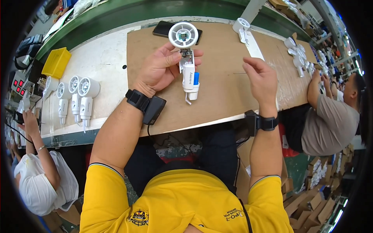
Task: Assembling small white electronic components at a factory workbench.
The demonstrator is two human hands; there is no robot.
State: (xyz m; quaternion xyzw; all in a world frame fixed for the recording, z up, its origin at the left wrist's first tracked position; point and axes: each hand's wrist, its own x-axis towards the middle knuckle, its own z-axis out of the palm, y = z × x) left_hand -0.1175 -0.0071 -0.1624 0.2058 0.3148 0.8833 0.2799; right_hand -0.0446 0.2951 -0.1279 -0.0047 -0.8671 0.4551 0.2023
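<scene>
A white handheld fan [183, 35] with a round ringed head stands upright in my left hand [161, 70], gripped at the neck. Below the head its handle is uncovered, baring small inner parts. Lower down are a white handle piece [189, 77], a blue cylinder [196, 78] against its right side, and a short white loop at the bottom. My right hand [261, 79] hovers over the cardboard to the right, fingers pinched on a thin dark rod [240, 73] that points left; its held end is hidden.
Cardboard [155, 112] covers the table's middle. Several white fans [88, 87] lie at left beside a yellow bin [56, 63]. A dark phone [162, 29] lies behind the held fan. Another fan part [241, 26] sits far right. Co-workers flank me, one at right [330, 116].
</scene>
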